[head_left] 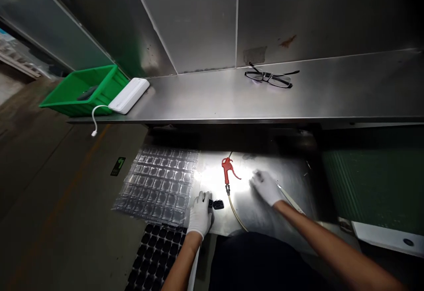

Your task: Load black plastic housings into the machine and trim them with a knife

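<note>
My left hand (pixel 200 215), in a white glove, rests on the steel worktop (pixel 245 211) with its fingers closed beside small black parts (pixel 218 204); whether it grips one is too small to tell. My right hand (pixel 265 187), gloved too, is over the worktop to the right, its fingers smeared by motion. Between the hands lies a red air gun (pixel 227 170) on a pale hose. A slim white tool (pixel 290 197) lies just right of my right hand. At the left is a clear plastic tray (pixel 162 185) with many square pockets.
A tray of black parts (pixel 155 255) sits below the clear tray. On the steel shelf (pixel 198 99) ahead are eyeglasses (pixel 271 78), a white power bank (pixel 129 96) with a cable, and a green bin (pixel 111 85). A green surface (pixel 380 176) lies at the right.
</note>
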